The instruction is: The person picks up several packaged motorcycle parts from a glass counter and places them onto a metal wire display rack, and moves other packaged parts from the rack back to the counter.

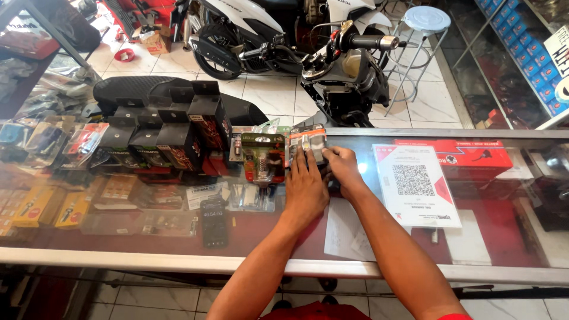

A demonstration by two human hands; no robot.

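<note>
Blister pack (306, 142) with the orange card sits flat on the glass tabletop (492, 237), left hand (305, 188) pressing it with fingers together, right hand (342, 169) pinching its edge, so it could easily skid into the green-carded pack (263, 155) just beside it.

blister pack (306, 142) lower half hidden under hands, motorcycle (249, 29) cut off at top

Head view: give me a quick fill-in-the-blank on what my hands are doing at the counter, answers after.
1. Both hands, left hand and right hand, rest on a blister pack lying on the ____ counter.
2. Left of that pack stands a row of ____ boxes.
3. Beyond the counter, a round stool stands beside a parked ____.

Answers: glass; black; motorcycle
</note>
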